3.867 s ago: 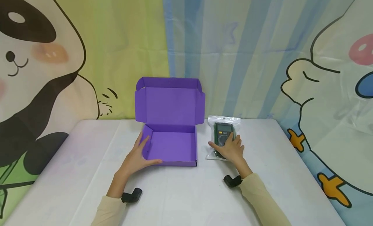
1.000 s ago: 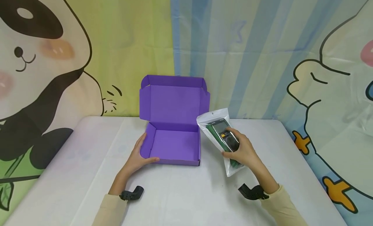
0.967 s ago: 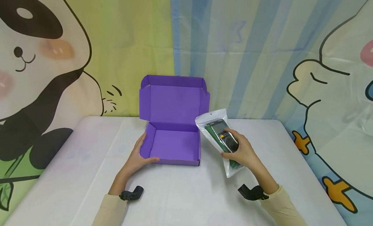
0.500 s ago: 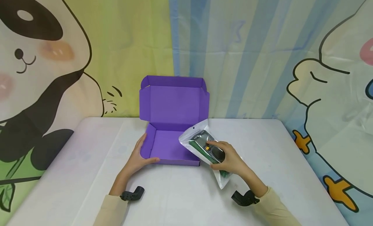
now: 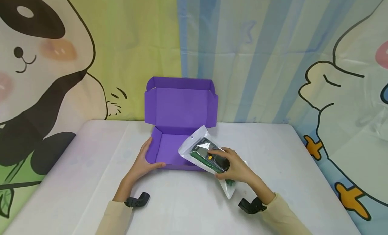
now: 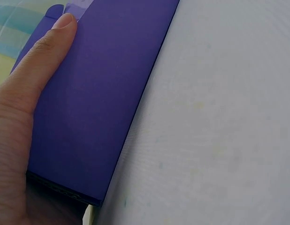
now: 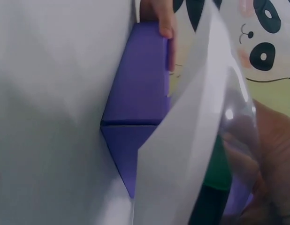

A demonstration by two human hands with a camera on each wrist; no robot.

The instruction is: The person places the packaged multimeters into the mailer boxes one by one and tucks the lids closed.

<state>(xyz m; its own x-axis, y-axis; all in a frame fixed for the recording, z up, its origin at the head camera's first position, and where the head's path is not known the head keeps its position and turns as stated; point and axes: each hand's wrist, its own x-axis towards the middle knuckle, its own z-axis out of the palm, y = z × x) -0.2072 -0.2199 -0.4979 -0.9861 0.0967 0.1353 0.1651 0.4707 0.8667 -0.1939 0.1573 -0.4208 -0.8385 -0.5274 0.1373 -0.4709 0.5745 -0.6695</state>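
Cardboard box (image 5: 179,120), purple and square-cornered, is held by the left hand (image 5: 142,164); the right hand (image 5: 237,167) grips a glossy plastic pouch (image 5: 198,153).

Beneath both the left hand (image 5: 141,167) and the right hand (image 5: 239,167) lies a white table (image 5: 282,174). Beyond them hangs a printed backdrop (image 5: 139,29), yellow-green ahead of the left hand, pale with blue stripes (image 5: 207,36) ahead of the right. A cartoon panda (image 5: 45,83) shows left of the left hand; a white cartoon figure (image 5: 351,130) with orange feet (image 5: 353,200) shows right of the right.
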